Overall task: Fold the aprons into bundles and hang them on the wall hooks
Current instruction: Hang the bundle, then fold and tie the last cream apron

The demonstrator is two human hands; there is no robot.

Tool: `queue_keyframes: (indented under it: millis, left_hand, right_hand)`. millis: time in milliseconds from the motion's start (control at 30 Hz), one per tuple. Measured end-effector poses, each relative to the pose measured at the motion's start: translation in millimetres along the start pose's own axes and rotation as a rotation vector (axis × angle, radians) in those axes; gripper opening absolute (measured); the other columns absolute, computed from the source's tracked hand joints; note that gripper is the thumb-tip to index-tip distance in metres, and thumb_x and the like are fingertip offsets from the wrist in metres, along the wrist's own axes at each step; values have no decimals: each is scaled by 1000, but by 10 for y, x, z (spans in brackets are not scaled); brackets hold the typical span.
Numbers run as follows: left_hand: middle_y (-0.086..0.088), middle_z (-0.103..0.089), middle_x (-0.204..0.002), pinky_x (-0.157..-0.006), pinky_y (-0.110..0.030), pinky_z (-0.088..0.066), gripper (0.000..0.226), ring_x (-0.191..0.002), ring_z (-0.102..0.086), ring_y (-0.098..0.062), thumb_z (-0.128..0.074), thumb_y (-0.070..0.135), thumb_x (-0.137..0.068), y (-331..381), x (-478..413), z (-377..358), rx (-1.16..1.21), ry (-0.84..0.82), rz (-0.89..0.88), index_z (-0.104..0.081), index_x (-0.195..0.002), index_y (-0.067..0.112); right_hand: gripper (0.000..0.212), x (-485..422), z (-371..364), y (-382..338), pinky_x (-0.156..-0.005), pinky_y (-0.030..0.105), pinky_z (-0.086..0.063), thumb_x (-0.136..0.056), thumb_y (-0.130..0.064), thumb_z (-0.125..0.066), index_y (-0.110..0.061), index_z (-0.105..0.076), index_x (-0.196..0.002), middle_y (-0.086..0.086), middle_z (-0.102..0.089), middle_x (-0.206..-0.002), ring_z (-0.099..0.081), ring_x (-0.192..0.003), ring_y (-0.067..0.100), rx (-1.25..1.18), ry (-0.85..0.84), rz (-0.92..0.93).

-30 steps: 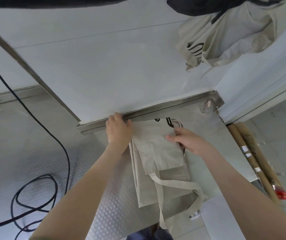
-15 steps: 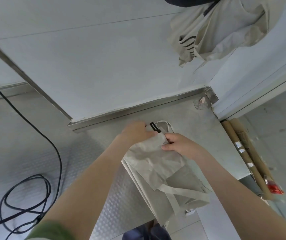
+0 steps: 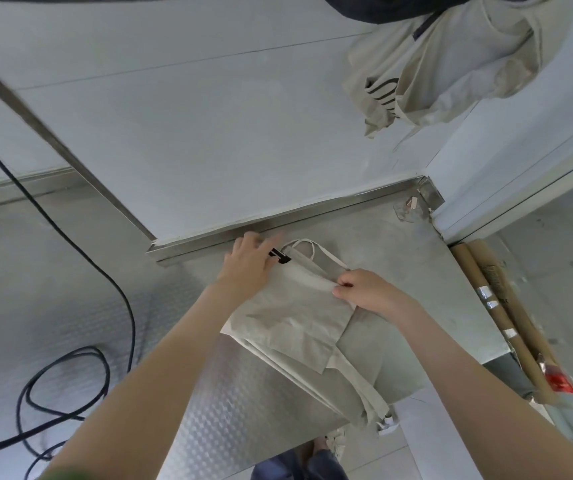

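A beige apron (image 3: 295, 317) lies partly folded on a steel counter (image 3: 416, 271), its neck loop toward the wall and its straps trailing over the counter's front edge. My left hand (image 3: 250, 266) lies flat on its upper left corner, fingers straight. My right hand (image 3: 361, 289) pinches a fold at its upper right edge. Another beige apron (image 3: 444, 64) with black print hangs bunched on the wall at the top right, next to a dark cloth (image 3: 378, 8).
A black cable (image 3: 70, 358) loops over the embossed metal surface at left. Cardboard tubes (image 3: 507, 317) with tape lean at the counter's right side. A white wall panel (image 3: 209, 133) rises behind the counter. My shoe shows below the front edge.
The apron's upper part has been folded and turned at an angle. My left hand moved from the wall rail onto the cloth; my right hand has shifted right along the top edge.
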State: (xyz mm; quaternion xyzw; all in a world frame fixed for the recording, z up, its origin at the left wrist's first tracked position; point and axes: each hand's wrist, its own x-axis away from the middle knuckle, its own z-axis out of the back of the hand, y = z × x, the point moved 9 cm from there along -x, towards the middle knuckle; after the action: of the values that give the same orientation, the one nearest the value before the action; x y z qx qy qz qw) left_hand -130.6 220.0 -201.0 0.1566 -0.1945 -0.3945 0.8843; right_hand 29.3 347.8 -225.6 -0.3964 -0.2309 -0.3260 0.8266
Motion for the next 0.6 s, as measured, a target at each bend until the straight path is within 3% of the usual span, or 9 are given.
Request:
queue_keyframes:
  millis: [100,200,333,467,533,600]
  left_hand:
    - [-2,-27,-149,-107,-41,-23,43,-131,-29,-27,-46,33,-99,287,-78,-15,-232,-23,-285,-39,-141,42]
    - [4,-31,-145,-109,-36,-15,40,-134,-26,-21,-50,43,-95,400,-144,-165,-281,-141,-360,-46,-135,38]
    - [6,-46,-125,-103,-33,-19,27,-124,-33,-18,-50,42,-94,385,-191,-245,-272,-226,-330,-57,-117,29]
    - [7,-55,-99,-86,-32,-20,19,-115,-39,-19,-40,41,-100,240,-126,-256,-211,-294,-215,-55,-95,30]
    - [5,-61,-99,-91,-34,-23,30,-112,-43,-19,-30,41,-102,97,-79,-191,-228,-258,-141,-57,-94,30]
    - [2,-65,-106,-96,-34,-25,42,-112,-47,-19,-22,40,-103,-10,-27,-95,-341,-193,-100,-63,-102,28]
  right_hand:
    - [18,60,-12,38,-66,30,-33,-91,-21,-55,-7,-58,-79,4,-50,-78,-48,-76,17,-43,-49,-32]
    - [18,111,-13,49,-65,30,-32,-88,-21,-56,-9,-55,-75,3,-47,-73,-45,-72,17,-51,-61,-40]
    - [18,127,69,59,-58,26,-31,-91,-20,-56,-10,-55,-76,2,-49,-73,-46,-68,15,-16,67,4]
    - [12,105,211,-24,-65,29,-28,-89,-15,-62,-9,-59,-79,1,-48,-79,-50,-82,22,38,262,108]
    - [7,66,219,-77,-73,29,-30,-87,-14,-64,-10,-60,-83,-1,-47,-82,-48,-91,24,71,314,135]
    - [12,47,156,-160,-83,31,-31,-88,-16,-62,-7,-63,-96,5,-53,-98,-47,-103,27,177,361,139]
